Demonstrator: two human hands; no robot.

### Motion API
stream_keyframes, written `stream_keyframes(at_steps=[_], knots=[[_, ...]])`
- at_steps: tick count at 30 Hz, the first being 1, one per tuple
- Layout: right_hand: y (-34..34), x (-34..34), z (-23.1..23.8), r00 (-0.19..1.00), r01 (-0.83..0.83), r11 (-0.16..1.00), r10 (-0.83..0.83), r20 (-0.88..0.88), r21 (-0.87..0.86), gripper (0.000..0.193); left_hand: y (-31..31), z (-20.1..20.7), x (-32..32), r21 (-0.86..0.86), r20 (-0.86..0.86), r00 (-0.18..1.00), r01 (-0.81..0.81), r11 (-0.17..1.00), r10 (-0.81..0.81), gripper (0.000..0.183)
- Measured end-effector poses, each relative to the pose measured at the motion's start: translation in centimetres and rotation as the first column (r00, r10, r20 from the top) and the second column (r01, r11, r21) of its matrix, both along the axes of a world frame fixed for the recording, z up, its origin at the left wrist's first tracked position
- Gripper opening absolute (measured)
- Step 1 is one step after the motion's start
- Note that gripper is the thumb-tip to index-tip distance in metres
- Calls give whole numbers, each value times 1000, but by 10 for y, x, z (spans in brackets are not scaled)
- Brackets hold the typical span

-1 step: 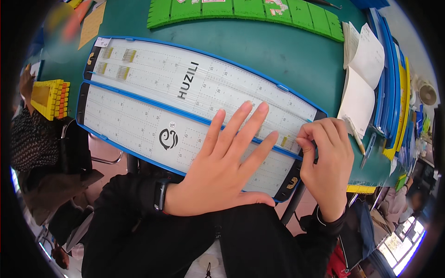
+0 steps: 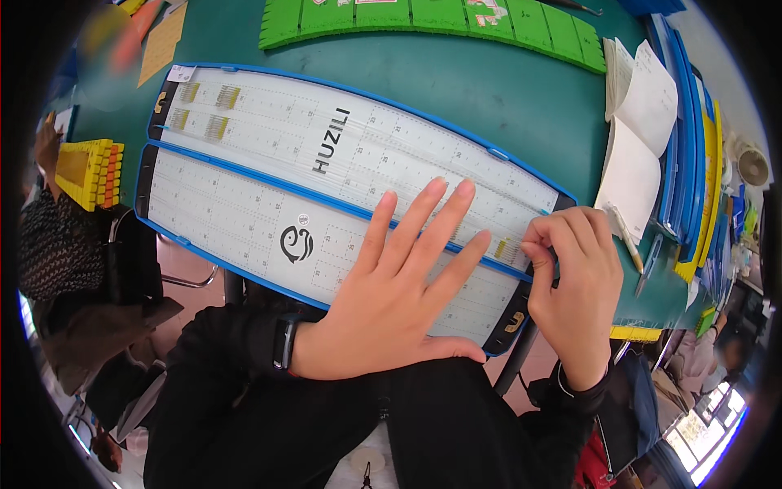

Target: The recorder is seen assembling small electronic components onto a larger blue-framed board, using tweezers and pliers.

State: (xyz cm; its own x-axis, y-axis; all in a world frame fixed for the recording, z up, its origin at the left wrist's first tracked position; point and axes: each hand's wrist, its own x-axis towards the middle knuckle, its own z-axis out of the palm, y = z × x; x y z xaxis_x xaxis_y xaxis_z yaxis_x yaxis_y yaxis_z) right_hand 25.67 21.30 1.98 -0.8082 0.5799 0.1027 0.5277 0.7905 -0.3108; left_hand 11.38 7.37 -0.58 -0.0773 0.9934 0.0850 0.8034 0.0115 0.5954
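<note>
A long, open fishing-rig case [image 2: 244, 204] with white panels, blue edges and black ends lies slantwise before me, a fish emblem on its near panel. My left hand [image 2: 391, 285] rests across its right half, fingers spread, covering part of both panels. My right hand [image 2: 574, 277] is at the case's right end with thumb and forefinger pinched together; whatever is between them is too small to make out. Right beside that pinch is a small row of yellowish pins or hooks [image 2: 504, 248]. More such rows [image 2: 227, 99] stand at the far panel's left end.
A green foam rack [image 2: 432, 20] lies along the far side of the green table [image 2: 407, 73]. To the right are an open notebook [image 2: 631, 171], a pen [image 2: 626, 238] and blue and yellow boards [image 2: 692, 163]. A yellow rack [image 2: 85, 175] and another person's arm [image 2: 53, 155] are at the left.
</note>
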Motion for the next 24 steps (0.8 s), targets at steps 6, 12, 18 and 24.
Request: stream_keyframes(at_steps=[6,12,18,24], knots=[[3,1,-4,999,-42,999,42,-3,20,14,4,-3,2,-69,-13,1000,9,998,-10,89],[4,-1,-3,999,-40,999,40,8,5,14,7,-6,5,-69,-1,1000,22,997,-22,84],[5,-2,-3,999,-41,999,41,12,-12,14,7,-6,2,-79,11,1000,30,996,-29,79],[5,-2,-1,999,-40,999,40,36,-6,14,11,-1,1,-125,42,998,47,991,-43,80]])
